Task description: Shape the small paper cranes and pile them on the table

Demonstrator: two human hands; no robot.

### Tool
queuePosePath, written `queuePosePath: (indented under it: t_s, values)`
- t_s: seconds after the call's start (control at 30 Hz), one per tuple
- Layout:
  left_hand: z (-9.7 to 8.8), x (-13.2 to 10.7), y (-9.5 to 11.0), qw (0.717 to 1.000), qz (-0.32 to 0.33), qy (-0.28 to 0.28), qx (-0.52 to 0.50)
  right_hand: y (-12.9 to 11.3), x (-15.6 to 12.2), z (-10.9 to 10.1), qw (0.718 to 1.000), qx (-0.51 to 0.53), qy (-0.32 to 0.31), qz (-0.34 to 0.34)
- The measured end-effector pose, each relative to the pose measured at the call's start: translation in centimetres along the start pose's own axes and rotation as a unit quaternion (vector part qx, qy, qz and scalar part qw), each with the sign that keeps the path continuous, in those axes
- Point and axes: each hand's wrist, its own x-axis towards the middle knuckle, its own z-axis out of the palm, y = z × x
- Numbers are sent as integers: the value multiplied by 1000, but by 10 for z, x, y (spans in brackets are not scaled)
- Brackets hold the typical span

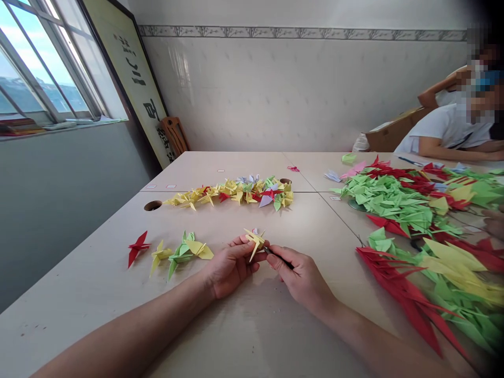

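Note:
A small yellow paper crane (255, 240) is pinched between the thumb and fingers of my left hand (233, 266), above the middle of the table. My right hand (299, 274) grips a thin dark tool (280, 258) whose tip meets the crane; its exact kind is hidden by my fingers. To the left of my hands lie a red paper crane (137, 248), a yellow one (159, 255), and a green one (181, 254) touching another yellow one (200, 249).
Beyond my hands stretches a heap of mostly yellow folded cranes (236, 193). Large piles of green (389, 197) and red folded paper (409, 299) cover the right side. The table (98, 310) has a round hole (153, 205). A person in a white shirt (437, 126) leans at the far right.

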Motion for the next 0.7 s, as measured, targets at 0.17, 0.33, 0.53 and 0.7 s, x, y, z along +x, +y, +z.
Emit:
queuePosePath:
  t_s: [0.17,0.33,0.53,0.7]
  values:
    - [1,-1,-1,1000,7,-6,11,0,0,0,1000,2,-9,18]
    - [2,-2,-2,1000,10,-3,21,4,0,0,1000,13,-10,26]
    - [1,-2,-2,999,18,-14,29,3,-1,0,999,4,-19,26]
    - [2,-3,-3,999,29,-4,33,0,-1,-3,1000,-13,-8,24]
